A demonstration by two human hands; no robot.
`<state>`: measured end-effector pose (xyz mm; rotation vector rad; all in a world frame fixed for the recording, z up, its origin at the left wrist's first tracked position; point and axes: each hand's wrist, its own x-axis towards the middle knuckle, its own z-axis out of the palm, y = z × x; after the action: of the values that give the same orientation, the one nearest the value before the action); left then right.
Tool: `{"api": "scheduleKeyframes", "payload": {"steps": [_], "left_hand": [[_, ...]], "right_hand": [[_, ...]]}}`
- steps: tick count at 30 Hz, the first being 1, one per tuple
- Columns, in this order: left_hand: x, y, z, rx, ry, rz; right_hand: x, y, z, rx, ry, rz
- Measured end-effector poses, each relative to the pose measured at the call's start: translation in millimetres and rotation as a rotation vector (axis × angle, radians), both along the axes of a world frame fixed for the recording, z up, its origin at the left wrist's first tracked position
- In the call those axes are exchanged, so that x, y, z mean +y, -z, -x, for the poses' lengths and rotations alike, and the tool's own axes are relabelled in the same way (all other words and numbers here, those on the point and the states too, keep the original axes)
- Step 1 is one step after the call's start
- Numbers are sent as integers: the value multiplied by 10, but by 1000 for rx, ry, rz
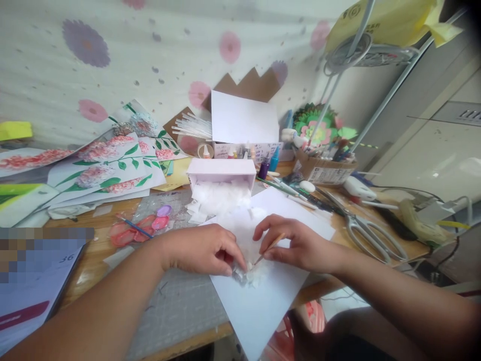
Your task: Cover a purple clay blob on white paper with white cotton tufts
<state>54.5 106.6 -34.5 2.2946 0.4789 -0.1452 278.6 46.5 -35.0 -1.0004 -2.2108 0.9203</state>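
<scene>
My right hand [289,245] pinches a thin wooden stick [276,240], its lower tip angled down into a cluster of white paper pieces [250,277]. Across from it, my left hand [210,250] has its fingers curled, with thumb and index fingertip at the cluster's left edge. The small pieces overlap, and exactly what lies between those fingertips is partly hidden. Under the cluster lies a white sheet of paper [259,316], turned at an angle and reaching past the table's front edge. Just beyond the hands, an open white box [221,168] on its side spills loose white pieces [221,198].
Large scissors [370,233], brushes and pens [296,193] lie to the right, by a cardboard box [325,170] of tools. At left are red-handled scissors [131,230], flower pictures [101,170] and a screen [41,286]. A grey cutting mat [184,311] covers the front.
</scene>
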Motion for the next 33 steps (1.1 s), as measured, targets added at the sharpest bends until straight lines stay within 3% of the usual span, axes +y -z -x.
{"api": "scheduleKeyframes", "payload": {"steps": [7, 11, 13, 16, 18, 21, 26, 29, 33], "left_hand": [[-28, -13, 4, 20, -17, 13], [17, -6, 14, -47, -54, 27], [71, -25, 8, -94, -162, -6], [74, -106, -31, -165, -439, -205], [-50, -163, -66, -168, -491, -345], [-439, -147, -96, -105, -419, -448], [-1106, 162, -46, -20, -438, -387], [-1186, 276, 40, -113, -651, -456], [-947, 227, 144, -36, -899, -612]], "right_hand": [[25, -9, -25, 23, -40, 24], [109, -90, -181, 307, 85, -10], [146, -168, -293, 496, 209, -31], [158, -273, -431, 676, 322, -17], [143, -311, -480, 723, 354, 15], [105, -333, -501, 659, 369, 68], [8, -377, -492, 455, 348, 48], [-48, -405, -500, 274, 351, -21], [-61, -403, -530, 121, 337, -60]]}}
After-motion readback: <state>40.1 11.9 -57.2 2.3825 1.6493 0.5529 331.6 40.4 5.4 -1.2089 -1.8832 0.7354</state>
